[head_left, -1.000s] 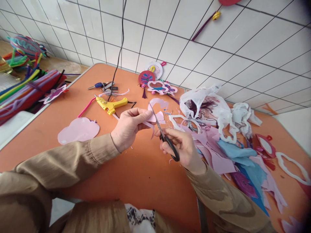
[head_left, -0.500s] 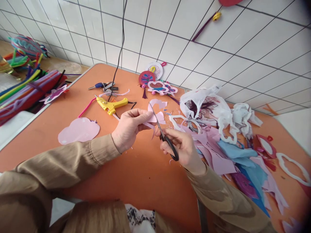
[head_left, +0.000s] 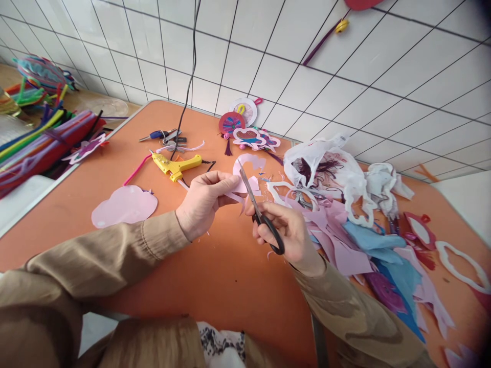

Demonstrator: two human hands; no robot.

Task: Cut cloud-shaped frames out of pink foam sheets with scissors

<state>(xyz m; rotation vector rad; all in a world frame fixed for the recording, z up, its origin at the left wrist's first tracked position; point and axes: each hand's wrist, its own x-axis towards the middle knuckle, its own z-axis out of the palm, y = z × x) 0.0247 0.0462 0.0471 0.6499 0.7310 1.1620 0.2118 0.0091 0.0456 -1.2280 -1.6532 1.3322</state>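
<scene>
Between the thumb and fingers of my left hand is a curved pink paper cutout, its loose ends sticking out to the right. My right hand grips a pair of scissors by the black handles. The blades point up and away, lying across the pink paper beside my left thumb. Left of my hands, a pink cloud-shaped piece lies flat on the orange table. A yellow glue gun rests just behind my left hand.
Keys lie behind the glue gun. Finished ornaments sit near the tiled wall. Paper scraps and a white plastic bag with dark threads crowd the right side. Pipe cleaners are bundled at far left. A black cord hangs down.
The scissors have shifted slightly, and the curved end of the pink paper has turned a little. My left hand stays in place.
</scene>
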